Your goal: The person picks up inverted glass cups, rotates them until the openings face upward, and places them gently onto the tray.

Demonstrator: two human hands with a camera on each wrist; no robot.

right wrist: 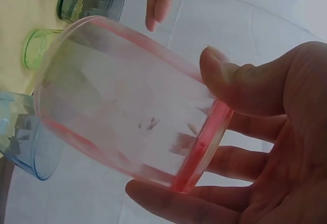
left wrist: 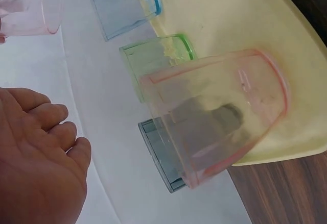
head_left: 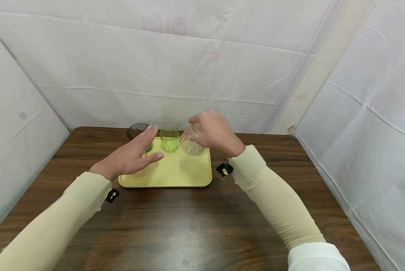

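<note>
On the tray [head_left: 175, 177], five cups by wrist views: right hand [right wrist: 276, 147] grips pink cup [right wrist: 127, 112]; left hand [left wrist: 36, 168] flat, holding nothing.

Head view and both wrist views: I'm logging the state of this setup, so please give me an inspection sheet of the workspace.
Surface: dark wooden table bearing a yellow tray.
Job's things: pink cup held tilted above the tray; a second pink cup, green cup, blue cup and dark cup stand mouth-down at the tray's far side.
Clutter: nothing seen.
Hands: right hand grips the pink cup by its rim, thumb and fingers curled round it; left hand is flat, fingers straight, holding nothing, over the tray's left part.
Cables: nothing seen.
Surroundings: white sheet walls on three sides.
</note>
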